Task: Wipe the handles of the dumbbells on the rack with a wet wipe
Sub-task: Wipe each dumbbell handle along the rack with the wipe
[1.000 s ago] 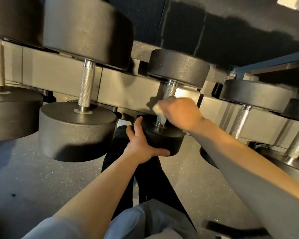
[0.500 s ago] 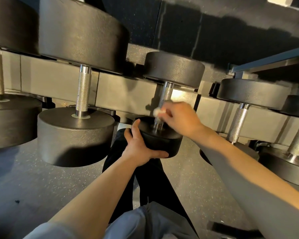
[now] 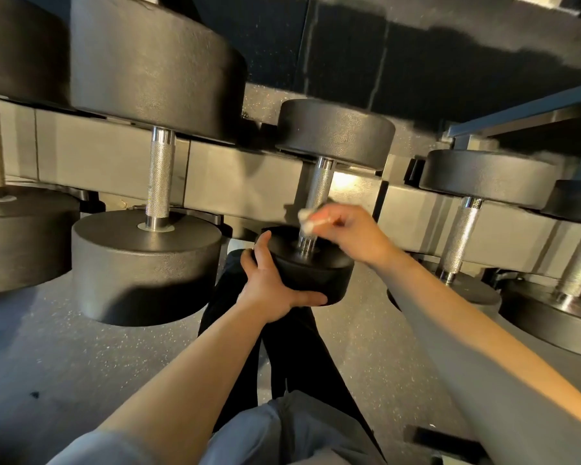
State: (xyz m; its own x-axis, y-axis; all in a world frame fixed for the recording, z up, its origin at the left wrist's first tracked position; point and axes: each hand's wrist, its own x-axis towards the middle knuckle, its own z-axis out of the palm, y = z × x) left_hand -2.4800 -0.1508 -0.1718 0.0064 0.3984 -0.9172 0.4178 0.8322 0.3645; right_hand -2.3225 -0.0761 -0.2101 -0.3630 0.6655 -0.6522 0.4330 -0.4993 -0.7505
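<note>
Left hand (image 3: 271, 286): wrapped around the dumbbell (image 3: 311, 275) near head.
Right hand (image 3: 356, 234): pinching wet wipe (image 3: 307, 220) against its handle (image 3: 317, 193).

The dumbbells lie side by side across the rack (image 3: 114, 162), handles running front to back. The centre dumbbell (image 3: 336, 135) sits between a larger dumbbell (image 3: 148, 263) on its left and another dumbbell (image 3: 487, 174) on its right. The left hand (image 3: 272, 290) holds its near head; the right hand (image 3: 359, 236) holds the wet wipe (image 3: 307, 219) against its handle (image 3: 319, 193)
</note>
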